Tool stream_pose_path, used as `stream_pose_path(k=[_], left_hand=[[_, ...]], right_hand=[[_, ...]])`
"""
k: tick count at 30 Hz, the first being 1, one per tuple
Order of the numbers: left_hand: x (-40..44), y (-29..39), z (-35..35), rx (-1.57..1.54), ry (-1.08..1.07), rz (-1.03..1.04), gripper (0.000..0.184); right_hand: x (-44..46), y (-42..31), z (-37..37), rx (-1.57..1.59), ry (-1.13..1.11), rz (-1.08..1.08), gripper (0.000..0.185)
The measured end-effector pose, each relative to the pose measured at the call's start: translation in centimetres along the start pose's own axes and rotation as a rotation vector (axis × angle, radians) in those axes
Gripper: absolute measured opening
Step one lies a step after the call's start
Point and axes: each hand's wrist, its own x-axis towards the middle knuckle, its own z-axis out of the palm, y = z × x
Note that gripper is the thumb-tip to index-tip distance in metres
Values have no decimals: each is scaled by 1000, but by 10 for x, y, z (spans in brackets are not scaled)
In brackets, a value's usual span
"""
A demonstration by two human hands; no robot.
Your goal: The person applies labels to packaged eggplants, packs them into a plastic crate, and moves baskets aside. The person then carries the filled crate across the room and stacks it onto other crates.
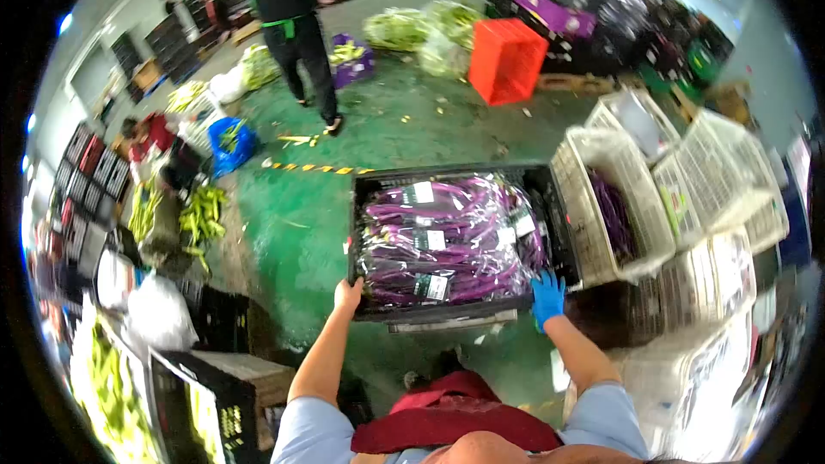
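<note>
A black plastic crate [447, 313] in front of me is filled with long purple eggplants [464, 241] packed in clear bags with white labels. My left hand [348, 295], bare, is closed on the crate's near left corner. On the near right side, my right hand [548, 299] wears a blue glove and grips the rim, its fingers reaching over the edge beside the bags. Part of a pale support shows beneath the near side of the crate.
White crates stand at right, one holding loose purple eggplants [611, 215]. An orange-red crate [505, 62] lies ahead. A person in a green apron [288, 0] stands beyond; another person in red [153, 137] is at left. Crates of green vegetables [112, 387] stand near left.
</note>
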Motion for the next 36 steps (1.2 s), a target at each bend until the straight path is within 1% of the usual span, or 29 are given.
stream_pose_path(k=[1, 2, 3, 4, 5, 6, 7, 9, 12, 15, 16, 17, 19, 20, 21, 23, 24, 25, 26, 27, 29, 30, 31, 32, 33, 34, 35, 36], left_hand=[[-10, 13, -5, -46, -13, -58, 41], [-19, 29, -11, -71, -1, -19, 38], [-6, 11, -5, -89, -41, -51, 36], [-5, 7, -5, -154, -64, -94, 33], [-8, 14, -8, -81, -33, 30, 30], [-19, 39, -12, -77, -33, 12, 29], [-24, 52, -14, -48, -12, -67, 31], [-11, 34, -10, -100, -36, -9, 32], [-10, 41, -12, 43, 46, -51, 31], [1, 33, -20, -7, -67, -35, 32], [12, 15, -19, 11, -105, -48, 33], [13, 15, -21, 78, -83, -18, 33], [16, 16, -23, 79, -96, 35, 34], [12, 29, -28, 126, -84, 52, 34], [18, 20, -30, 85, -186, 14, 39], [36, -42, -10, 179, -153, 103, 46], [26, -24, -22, 194, -250, 95, 54], [22, 11, -38, 207, -345, 100, 61], [29, 32, -56, 252, -587, 47, 66], [36, 39, -69, 289, -829, -14, 71], [65, -25, -44, 207, -1018, 351, 76], [73, 24, -66, 281, -1074, 328, 71], [110, -18, -34, 529, -1297, 273, 66], [116, 78, -84, 525, -1180, 315, 61], [142, 40, -69, 198, -945, 163, 54], [176, 25, -50, 68, -733, 283, 52], [190, 73, -63, 9, -573, 248, 55], [218, 84, -56, -38, -429, 561, 60]], right_hand=[[3, -3, -1, -34, 7, 14, 49], [7, -5, -1, -67, 15, 45, 45], [8, -4, 4, -108, 33, 72, 42], [3, -4, 16, -71, 36, 99, 40], [5, -2, 23, -37, 55, 115, 38], [4, -2, 19, -21, 107, 117, 37], [4, -4, 16, 2, 78, 151, 37], [4, -8, 11, 46, 8, 184, 37], [-2, -16, 6, 58, -15, 200, 39], [-9, -29, 1, 71, -1, 223, 41], [-10, -32, 2, 75, 13, 229, 41], [-11, -33, 4, 76, 28, 231, 41], [-8, -34, 6, 56, 30, 231, 36], [-8, -38, 3, 42, 27, 230, 35], [-11, -42, 1, 30, 20, 231, 33], [-13, -35, 18, -87, 66, 172, 28], [1, -46, -2, 195, -32, 506, 30], [20, -61, -23, 481, -121, 844, 33], [19, -63, -9, 427, 61, 883, 37], [17, -62, 5, 363, 241, 912, 42], [-2, -75, 16, -119, 128, 760, 53], [0, -98, 10, 244, 214, 951, 57], [-12, -115, 28, 554, 453, 1043, 57], [-33, -131, 58, 482, 432, 1151, 56], [-40, -157, 70, 1028, 619, 1145, 57], [-27, -201, 46, 1330, 424, 1478, 63], [-12, -248, 37, 1420, 460, 1556, 63], [10, -286, 17, 1496, 402, 1509, 56]])
